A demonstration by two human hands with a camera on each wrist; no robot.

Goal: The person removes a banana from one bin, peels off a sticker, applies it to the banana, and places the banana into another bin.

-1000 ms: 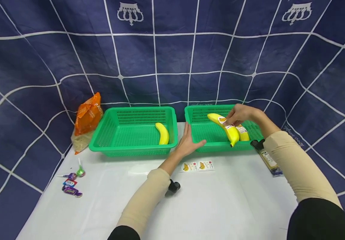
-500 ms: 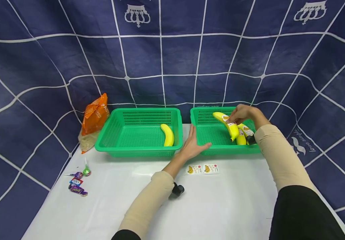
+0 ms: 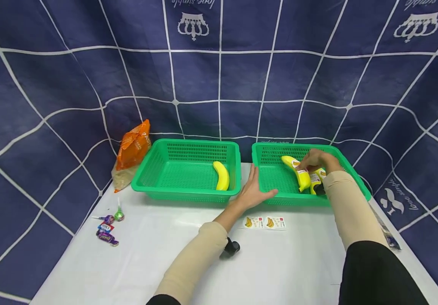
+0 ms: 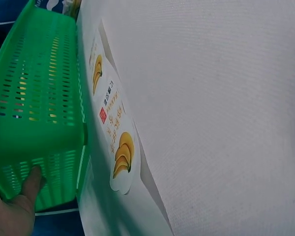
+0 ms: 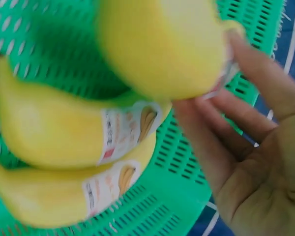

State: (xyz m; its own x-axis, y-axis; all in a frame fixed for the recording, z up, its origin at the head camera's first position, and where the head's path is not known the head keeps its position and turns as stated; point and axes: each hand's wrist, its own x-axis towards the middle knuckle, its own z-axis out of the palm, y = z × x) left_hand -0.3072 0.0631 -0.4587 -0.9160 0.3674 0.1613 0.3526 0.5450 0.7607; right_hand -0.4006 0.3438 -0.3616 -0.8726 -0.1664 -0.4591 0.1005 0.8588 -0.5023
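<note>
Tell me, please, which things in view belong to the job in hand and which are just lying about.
Apparently in the job:
held banana
right hand
two more stickered bananas
right green basket
lone banana
left green basket
banana stickers

Apparently lying about:
orange bag
green lollipop
purple lollipop
purple-wrapped sweet
red-and-blue sweet
packet at far right

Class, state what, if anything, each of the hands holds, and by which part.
The right hand grips a banana by its labelled middle. The left hand, spread at the right green basket, grips nothing.
</note>
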